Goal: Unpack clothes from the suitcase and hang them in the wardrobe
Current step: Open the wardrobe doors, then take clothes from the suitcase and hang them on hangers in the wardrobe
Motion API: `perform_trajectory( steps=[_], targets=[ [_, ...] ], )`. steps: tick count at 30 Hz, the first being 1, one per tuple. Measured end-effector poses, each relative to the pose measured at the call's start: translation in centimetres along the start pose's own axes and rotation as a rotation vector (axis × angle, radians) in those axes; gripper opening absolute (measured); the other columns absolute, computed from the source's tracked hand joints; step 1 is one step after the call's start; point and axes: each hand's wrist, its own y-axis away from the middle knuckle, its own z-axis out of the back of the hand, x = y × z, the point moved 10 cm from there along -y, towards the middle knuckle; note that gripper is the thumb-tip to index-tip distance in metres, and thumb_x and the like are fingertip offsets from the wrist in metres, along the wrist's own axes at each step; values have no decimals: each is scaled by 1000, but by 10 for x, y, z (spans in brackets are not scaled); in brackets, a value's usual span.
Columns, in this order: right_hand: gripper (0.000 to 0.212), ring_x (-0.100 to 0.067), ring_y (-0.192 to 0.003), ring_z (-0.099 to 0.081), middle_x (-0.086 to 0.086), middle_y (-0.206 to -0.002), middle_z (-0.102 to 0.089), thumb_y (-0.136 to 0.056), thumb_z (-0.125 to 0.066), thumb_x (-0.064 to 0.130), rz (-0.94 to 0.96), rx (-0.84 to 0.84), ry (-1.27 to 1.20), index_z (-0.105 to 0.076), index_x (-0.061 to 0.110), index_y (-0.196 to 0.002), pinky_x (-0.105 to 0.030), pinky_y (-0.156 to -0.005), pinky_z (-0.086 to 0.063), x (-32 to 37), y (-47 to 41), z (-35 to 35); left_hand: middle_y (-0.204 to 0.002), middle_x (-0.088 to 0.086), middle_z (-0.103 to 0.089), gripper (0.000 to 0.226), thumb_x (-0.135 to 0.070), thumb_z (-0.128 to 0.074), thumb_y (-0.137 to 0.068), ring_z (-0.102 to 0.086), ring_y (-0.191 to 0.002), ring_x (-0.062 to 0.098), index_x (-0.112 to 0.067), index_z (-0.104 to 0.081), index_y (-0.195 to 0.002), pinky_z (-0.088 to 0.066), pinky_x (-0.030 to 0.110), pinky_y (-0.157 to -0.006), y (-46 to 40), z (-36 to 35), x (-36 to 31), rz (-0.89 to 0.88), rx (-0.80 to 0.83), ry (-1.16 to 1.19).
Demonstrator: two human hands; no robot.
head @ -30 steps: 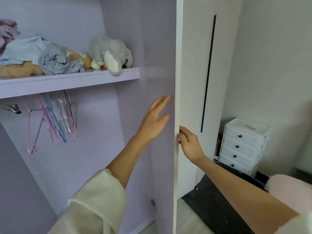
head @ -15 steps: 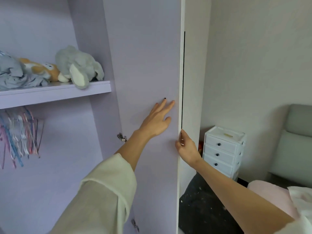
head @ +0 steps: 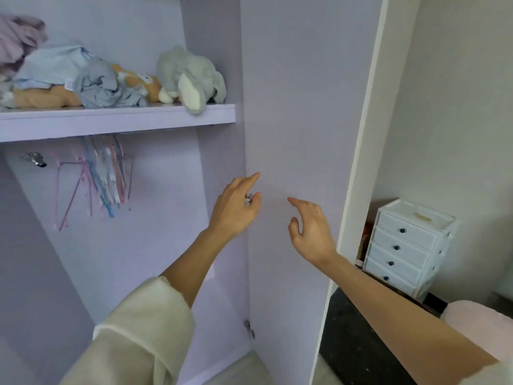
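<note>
Lilac wardrobe door (head: 299, 120) stands open; left hand (head: 236, 208) and right hand (head: 312, 230) hover beside it, each grip loose, empty.

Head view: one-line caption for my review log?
Both hands, left and right, open before the opened wardrobe door; hangers hang inside.

hangers (head: 102, 179) blurred, pink clothes (head: 16, 40) cut off left
</note>
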Motion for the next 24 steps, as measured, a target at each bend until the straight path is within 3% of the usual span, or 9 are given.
perform_trajectory(
  steps=[3,8,12,15,19,24],
  targets=[
    [39,-26,-126,-43,-9,-131,-55,-92,-46,6,53,230,-94,-51,8,-131,-38,-106,-36,40,15,-74,-142,2,-43,45,-23,-45,-98,-40,-130,18,-21,-39,-142,-30,24,-104,58,39,58,141,-55,-82],
    [35,-22,-128,-43,-7,-132,-55,-94,-47,8,150,549,-226,-54,9,-128,-29,-106,-34,113,67,-184,-140,7,-45,46,-23,-48,-96,-44,-128,23,-16,-40,-141,-36,35,-106,174,93,136,405,-133,-237],
    [35,-22,-125,-47,-5,-131,-55,-94,-46,9,283,831,-331,-53,11,-129,-31,-105,-38,185,139,-265,-142,4,-43,47,-26,-46,-96,-43,-128,23,-18,-37,-142,-37,37,-105,301,126,184,705,-156,-298],
    [35,-21,-123,-49,-7,-131,-54,-95,-43,8,401,1079,-379,-51,8,-130,-27,-103,-37,233,212,-311,-139,4,-46,45,-27,-47,-95,-48,-123,25,-19,-42,-139,-42,37,-99,410,146,204,930,-194,-346],
    [32,-22,-112,-58,-7,-118,-63,-94,-44,10,500,1339,-397,-56,9,-124,-36,-99,-43,279,322,-348,-133,6,-52,42,-24,-50,-94,-52,-119,24,-17,-48,-135,-43,33,-97,554,163,215,1216,-273,-348],
    [32,-17,-106,-60,-2,-115,-65,-97,-41,18,639,1638,-367,-55,15,-125,-27,-90,-45,337,453,-377,-132,5,-54,40,-22,-45,-95,-53,-118,21,-13,-49,-134,-43,32,-97,707,175,221,1556,-436,-281]
  ],
)
